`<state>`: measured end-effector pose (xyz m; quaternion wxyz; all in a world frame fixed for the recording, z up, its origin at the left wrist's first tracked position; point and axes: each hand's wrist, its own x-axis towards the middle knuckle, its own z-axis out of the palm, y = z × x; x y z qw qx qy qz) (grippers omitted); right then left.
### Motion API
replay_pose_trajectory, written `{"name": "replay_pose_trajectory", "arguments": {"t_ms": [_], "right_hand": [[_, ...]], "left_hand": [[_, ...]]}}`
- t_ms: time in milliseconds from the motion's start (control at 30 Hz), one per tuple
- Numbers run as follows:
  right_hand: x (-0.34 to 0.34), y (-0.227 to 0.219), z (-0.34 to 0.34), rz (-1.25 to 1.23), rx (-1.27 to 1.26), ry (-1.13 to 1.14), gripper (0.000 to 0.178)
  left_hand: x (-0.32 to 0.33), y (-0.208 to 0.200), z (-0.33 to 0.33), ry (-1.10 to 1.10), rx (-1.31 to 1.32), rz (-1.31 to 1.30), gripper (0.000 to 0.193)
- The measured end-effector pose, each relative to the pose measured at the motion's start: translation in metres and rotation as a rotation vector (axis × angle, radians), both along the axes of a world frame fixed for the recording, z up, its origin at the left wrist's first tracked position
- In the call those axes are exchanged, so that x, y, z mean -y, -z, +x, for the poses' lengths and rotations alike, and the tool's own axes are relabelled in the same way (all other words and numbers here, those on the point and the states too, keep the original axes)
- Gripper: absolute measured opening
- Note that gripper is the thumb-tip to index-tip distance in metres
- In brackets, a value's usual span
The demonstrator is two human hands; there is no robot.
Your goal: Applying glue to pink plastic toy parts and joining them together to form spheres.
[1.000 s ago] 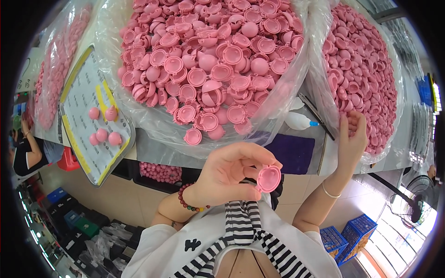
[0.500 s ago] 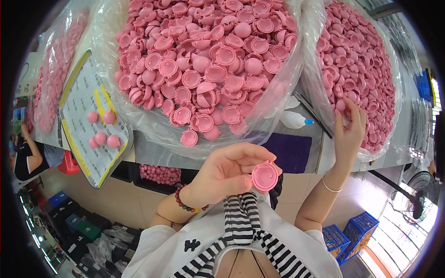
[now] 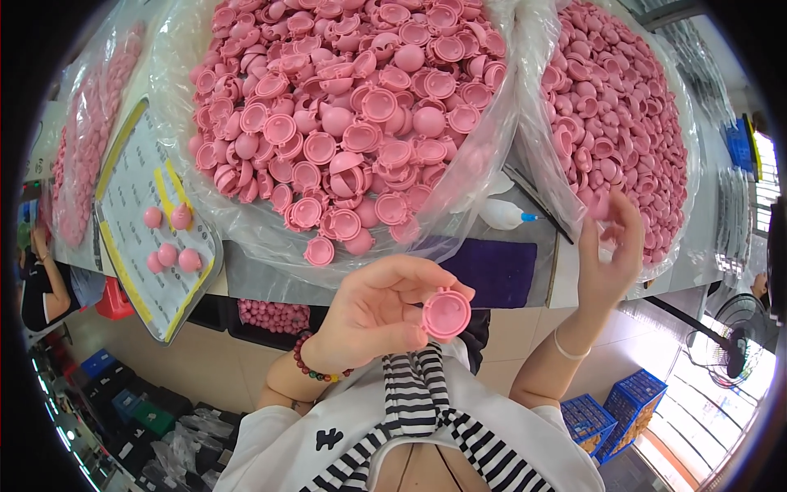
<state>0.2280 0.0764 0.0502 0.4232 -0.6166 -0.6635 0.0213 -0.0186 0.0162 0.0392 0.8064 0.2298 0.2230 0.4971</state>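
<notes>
My left hand holds a round pink plastic shell half between thumb and fingers in front of my chest, its hollow side showing. At the near edge of the right-hand bag, my right hand has thumb and fingertips around a small pink plastic piece; its shape is partly hidden. Beneath and beyond those fingers spreads a heap of small pink pieces. A larger heap of pink shell halves with rims and small tabs lies in the clear plastic bag ahead of my left hand.
A white squeeze bottle with a blue tip lies between the bags beside a dark, long-handled tool. A purple cloth is at the table edge. Several pink balls rest on a paper-lined tray at left. A fan stands right.
My right hand has drawn slightly back toward me with a pink piece at its fingertips. The left hand keeps its shell half, turned slightly. The whole view has shifted a little.
</notes>
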Motion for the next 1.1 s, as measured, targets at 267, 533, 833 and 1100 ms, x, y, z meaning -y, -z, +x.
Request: {"name": "replay_pose_trajectory", "arguments": {"t_ms": [267,533,833,1100], "right_hand": [[0.039,0.003,-0.027,-0.428,0.138,-0.655,0.027],[0.047,0.010,-0.043,-0.470,0.078,-0.207,0.029],[0.045,-0.004,-0.062,-0.086,-0.273,-0.592,0.035],[0.046,0.002,-0.063,-0.073,-0.245,-0.616,0.035]], "left_hand": [[-0.006,0.002,-0.001,-0.021,-0.043,-0.047,0.050],[-0.007,0.009,0.001,-0.056,-0.134,0.135,0.045],[-0.004,0.005,0.008,-0.069,-0.467,0.378,0.039],[-0.004,0.008,0.009,-0.122,-0.619,0.495,0.036]]}}
